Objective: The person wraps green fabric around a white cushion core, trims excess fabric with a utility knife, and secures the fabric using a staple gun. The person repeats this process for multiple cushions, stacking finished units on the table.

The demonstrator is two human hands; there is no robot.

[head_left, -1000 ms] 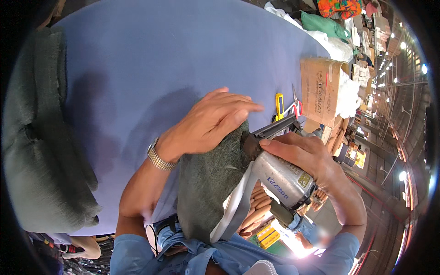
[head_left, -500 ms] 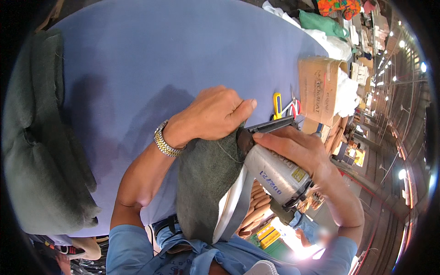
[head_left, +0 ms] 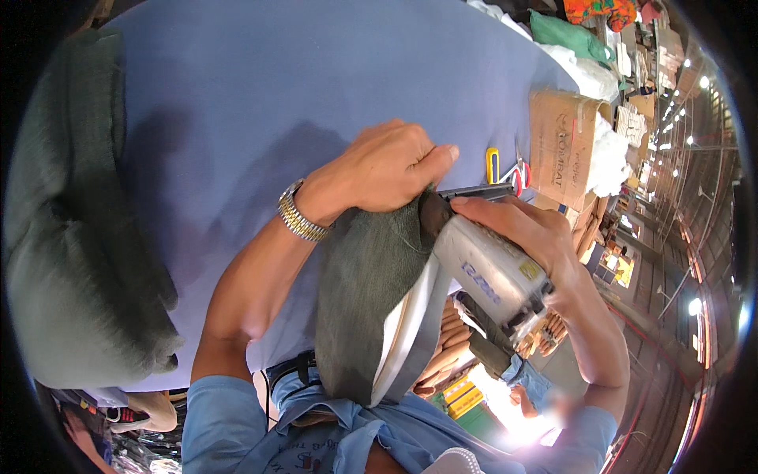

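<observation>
My left hand [head_left: 387,162], with a metal watch on its wrist, is closed on the upper end of a dark grey-green fabric-covered piece [head_left: 363,292]. This piece stands tilted close to my body, and a white layer and a grey layer show along its right side. In my right hand [head_left: 541,233] is a silver staple gun [head_left: 491,272]. Its dark nose lies against or right beside the fabric's upper edge, near my left fingers; exact contact is hidden.
A blue tabletop [head_left: 237,71] spreads ahead. Dark grey fabric-covered cushions [head_left: 87,261] lie at the left. On the right are a yellow cutter [head_left: 493,166], red-handled scissors [head_left: 521,175] and a cardboard box [head_left: 564,146] with white material. Another person [head_left: 529,387] is in the background.
The whole view has shifted a little, so table items appear farther right and higher. Both hands keep their hold on the fabric piece and staple gun; the gun's angle differs slightly.
</observation>
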